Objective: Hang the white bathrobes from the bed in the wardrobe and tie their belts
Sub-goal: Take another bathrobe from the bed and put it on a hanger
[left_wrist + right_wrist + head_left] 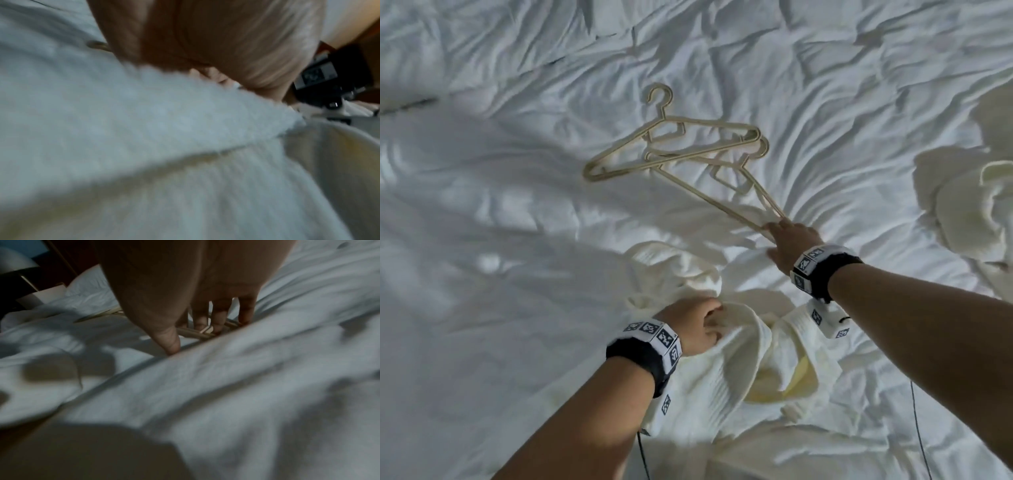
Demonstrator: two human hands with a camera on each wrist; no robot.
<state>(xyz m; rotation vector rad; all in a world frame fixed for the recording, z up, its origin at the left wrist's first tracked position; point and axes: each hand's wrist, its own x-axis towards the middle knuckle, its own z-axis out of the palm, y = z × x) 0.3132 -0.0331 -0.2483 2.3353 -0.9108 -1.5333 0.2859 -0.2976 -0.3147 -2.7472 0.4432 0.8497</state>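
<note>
A white bathrobe (722,373) lies crumpled on the bed in front of me, its collar open. My left hand (700,323) grips a fold of the robe's collar edge, fingers curled into the cloth; the left wrist view shows the same bathrobe (144,129) bunched under my left hand (207,76). Two thin gold hangers (709,122) lie overlapped on the duvet beyond the robe. My right hand (782,236) reaches to the near tip of the lower one. In the right wrist view my right hand (205,319) has straight fingers resting on the hanger (197,335) ends, thumb stretched out.
A second white bathrobe (962,205) is heaped at the right edge of the bed. The wrinkled white duvet (517,240) covers everything else. Thin black cables (921,431) trail from my wrists. A pillow (90,287) and dark furniture (24,282) lie past the hangers.
</note>
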